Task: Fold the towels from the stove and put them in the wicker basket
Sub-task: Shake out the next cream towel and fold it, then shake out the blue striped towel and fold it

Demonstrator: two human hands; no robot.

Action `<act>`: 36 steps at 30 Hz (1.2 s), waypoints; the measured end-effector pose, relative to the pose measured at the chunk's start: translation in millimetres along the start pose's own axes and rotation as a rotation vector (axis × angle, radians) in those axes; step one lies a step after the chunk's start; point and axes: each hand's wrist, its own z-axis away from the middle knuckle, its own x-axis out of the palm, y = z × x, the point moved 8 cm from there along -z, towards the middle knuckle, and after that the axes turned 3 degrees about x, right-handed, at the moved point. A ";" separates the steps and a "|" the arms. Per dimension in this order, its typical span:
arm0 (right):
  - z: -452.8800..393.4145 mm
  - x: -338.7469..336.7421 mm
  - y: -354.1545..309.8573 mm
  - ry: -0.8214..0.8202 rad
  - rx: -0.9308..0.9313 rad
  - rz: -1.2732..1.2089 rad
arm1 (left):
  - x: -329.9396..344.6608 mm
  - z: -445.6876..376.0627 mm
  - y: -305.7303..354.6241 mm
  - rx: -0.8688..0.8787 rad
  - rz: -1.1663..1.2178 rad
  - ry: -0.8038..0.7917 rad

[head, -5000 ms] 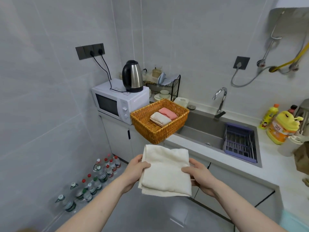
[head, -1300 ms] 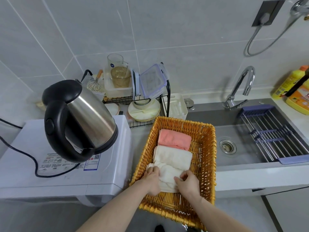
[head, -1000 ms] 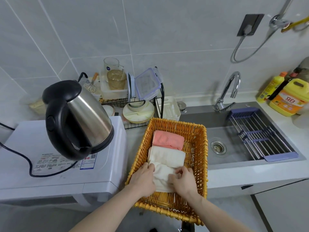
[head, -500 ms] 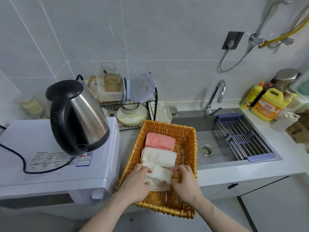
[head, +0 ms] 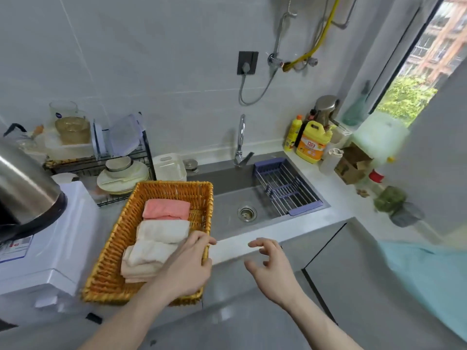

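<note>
Your left hand (head: 185,267) lies over the wicker basket's (head: 121,238) right rim, fingers (head: 202,239) loosely together, gripping nothing. Your right hand (head: 271,270), right of the basket, is spread and empty. Three folded towels (head: 149,258) lie inside the basket.

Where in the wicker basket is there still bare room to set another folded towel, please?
The wicker basket has a bare strip along its right side, between the three towels and the right wall, partly covered by the left hand. A band behind the pink towel is also free. The left column is full.
</note>
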 end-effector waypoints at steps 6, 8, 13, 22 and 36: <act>51.6 -130.5 53.9 0.119 0.063 -0.046 | 51.1 -3.7 116.1 0.120 0.008 0.017; 70.9 -170.7 74.0 0.159 0.087 -0.051 | 70.3 -3.3 160.8 0.176 0.017 0.002; 129.7 -266.9 124.2 0.289 0.148 -0.075 | 120.3 -12.1 275.4 0.351 0.029 -0.087; 245.4 -413.9 225.5 0.644 0.350 -0.154 | 244.8 -53.6 470.8 0.668 -0.034 -0.331; 358.5 -580.1 336.8 1.022 0.623 -0.205 | 429.4 -74.4 701.7 0.990 0.023 -0.650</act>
